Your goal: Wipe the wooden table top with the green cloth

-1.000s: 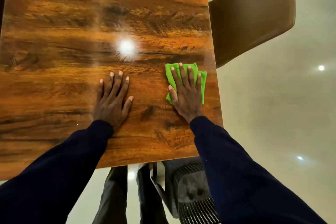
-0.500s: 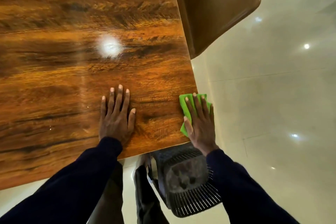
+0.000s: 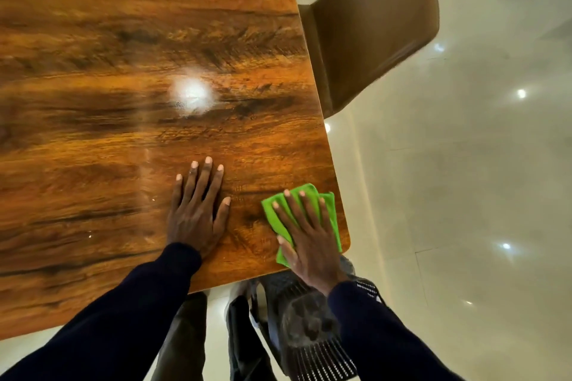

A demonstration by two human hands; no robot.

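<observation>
The glossy wooden table top [image 3: 108,102] fills the left and middle of the head view. A folded green cloth [image 3: 272,219] lies flat on its near right corner. My right hand [image 3: 309,241] presses down on the cloth with straight, spread fingers, covering most of it. My left hand [image 3: 198,210] rests flat on the bare wood just left of the cloth, fingers straight and pointing away from me.
A brown chair [image 3: 371,25] stands against the table's right edge, further away. A dark slatted plastic chair [image 3: 309,340] sits under the near edge by my legs. Pale glossy floor tiles [image 3: 464,195] spread to the right. A lamp glare [image 3: 192,96] shines on the wood.
My right hand slid the cloth toward me to the near right corner, briefly past the right edge, then back onto the wood. My left hand stayed flat on the table.
</observation>
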